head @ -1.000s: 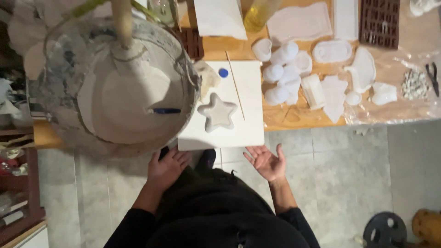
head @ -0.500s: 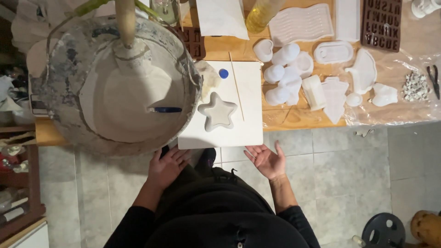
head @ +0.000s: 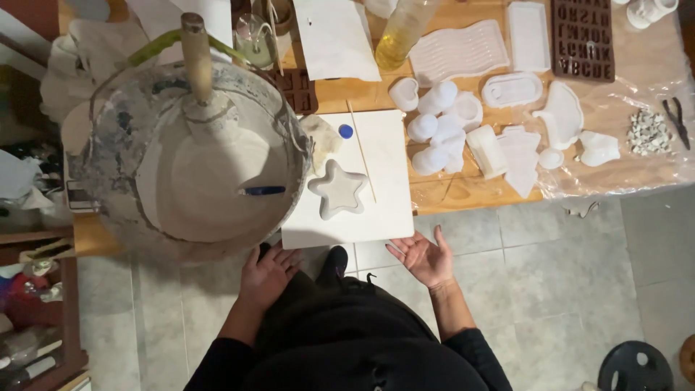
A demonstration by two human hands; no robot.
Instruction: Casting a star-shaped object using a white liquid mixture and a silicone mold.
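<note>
White board [head: 376, 210] edge above open right hand [head: 423, 258]; left hand [head: 268, 275] fingers spread, tips under bucket [head: 108, 174].

1. The bucket [head: 192, 156] stands at the left, with a wooden handle [head: 195, 54] rising from the mix in it.
2. The board [head: 376, 210] lies just right of the bucket, on the table's [head: 463, 194] near edge.
3. The star mould [head: 338, 190] sits on the board, a thin stick [head: 362, 153] beside it.
4. More moulds [head: 441, 130] lie further right on the table.
5. The left hand [head: 269, 276] is below the bucket; the right hand [head: 423, 257] is below the board's near corner.
</note>
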